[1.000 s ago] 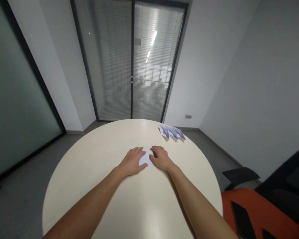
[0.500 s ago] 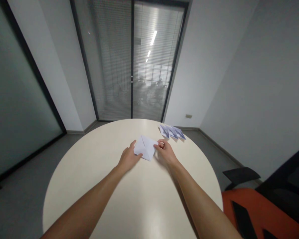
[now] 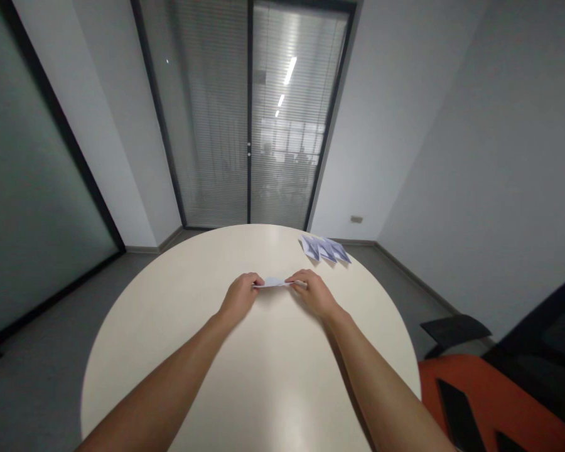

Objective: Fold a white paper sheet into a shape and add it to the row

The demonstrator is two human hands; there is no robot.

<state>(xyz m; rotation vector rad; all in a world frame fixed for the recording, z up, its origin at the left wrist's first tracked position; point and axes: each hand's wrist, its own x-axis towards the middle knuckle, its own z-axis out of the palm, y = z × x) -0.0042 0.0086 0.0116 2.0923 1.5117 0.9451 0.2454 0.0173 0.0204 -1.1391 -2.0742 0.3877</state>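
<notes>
A folded piece of white paper (image 3: pixel 274 283) is stretched between my two hands over the middle of the round table, seen nearly edge-on as a thin strip. My left hand (image 3: pixel 243 297) pinches its left end between thumb and fingers. At the right end, my right hand (image 3: pixel 313 292) grips it the same way. Fingers cover both ends of the paper. Several folded paper pieces (image 3: pixel 326 250) lie overlapping in a row near the table's far right edge, beyond my right hand.
The round cream table (image 3: pixel 179 333) stands before me. To the right is an orange chair (image 3: pixel 456 370) with a black armrest (image 3: pixel 456 333), close to the table's edge. Behind the table are glass panels with blinds (image 3: pixel 211 138) and a white wall (image 3: pixel 381 113).
The paper has tilted from lying face-up, with its diagonal creases showing, to nearly edge-on. Both hands have turned with it, and the left has moved slightly away from me.
</notes>
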